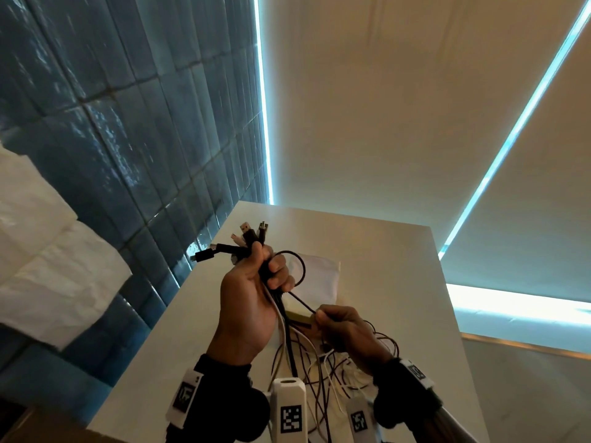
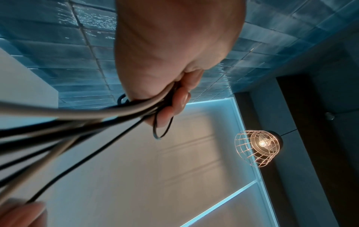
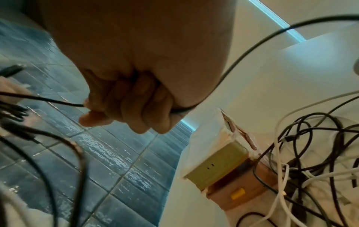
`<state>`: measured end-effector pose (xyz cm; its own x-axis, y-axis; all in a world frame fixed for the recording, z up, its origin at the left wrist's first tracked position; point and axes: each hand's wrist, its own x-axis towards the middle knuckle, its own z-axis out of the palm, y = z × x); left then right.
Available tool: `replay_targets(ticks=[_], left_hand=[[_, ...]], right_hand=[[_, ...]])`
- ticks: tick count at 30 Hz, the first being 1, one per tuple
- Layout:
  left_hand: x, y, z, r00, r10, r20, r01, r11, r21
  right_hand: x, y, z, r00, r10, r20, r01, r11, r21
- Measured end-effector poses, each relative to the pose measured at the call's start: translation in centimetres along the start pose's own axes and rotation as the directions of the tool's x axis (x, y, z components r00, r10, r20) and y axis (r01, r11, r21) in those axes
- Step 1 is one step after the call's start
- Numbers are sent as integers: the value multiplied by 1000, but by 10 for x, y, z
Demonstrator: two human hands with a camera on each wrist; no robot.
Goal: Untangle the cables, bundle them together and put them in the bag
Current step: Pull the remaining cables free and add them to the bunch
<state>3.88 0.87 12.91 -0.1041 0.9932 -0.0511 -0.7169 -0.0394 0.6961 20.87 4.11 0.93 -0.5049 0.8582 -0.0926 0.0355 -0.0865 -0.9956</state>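
Gripping the limp, light cables (image 1: pixel 281 318) in the left hand (image 1: pixel 248 302) just below their plugs, pinching one thin black strand (image 1: pixel 302 302) in the right hand (image 1: pixel 347 330), best drawn gently.

Left hand (image 1: pixel 248 302) grips bundled cables (image 1: pixel 252 241); right hand (image 1: pixel 345 330) pinches one black cable (image 1: pixel 302 302)

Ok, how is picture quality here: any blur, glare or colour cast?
Head view: sharp on the left hand gripping the cables, with bright cyan light strips. Left wrist view: near cables smear out of focus; the caged lamp glows warm. Right wrist view: soft overall, glare on the blue tiles.
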Motion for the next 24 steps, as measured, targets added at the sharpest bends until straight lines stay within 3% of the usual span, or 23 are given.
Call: replay_targets(ticks=[10,17,20,24], left_hand=[[-4,9,1,999,40,-32,-37,996,80],[-7,24,-1,997,54,-51,-44,983,178],[-5,19,1,995,16,-96,11,964,267],[-1,10,2,982,-22,-185,80,947,312]], right_hand=[[27,33,-15,997,-70,-39,61,980,-189],[23,58,-46,967,20,-254,-120,915,-385],[23,31,-43,921,47,-388,-140,966,-215],[16,-31,-25,920,-25,-391,67,993,95]])
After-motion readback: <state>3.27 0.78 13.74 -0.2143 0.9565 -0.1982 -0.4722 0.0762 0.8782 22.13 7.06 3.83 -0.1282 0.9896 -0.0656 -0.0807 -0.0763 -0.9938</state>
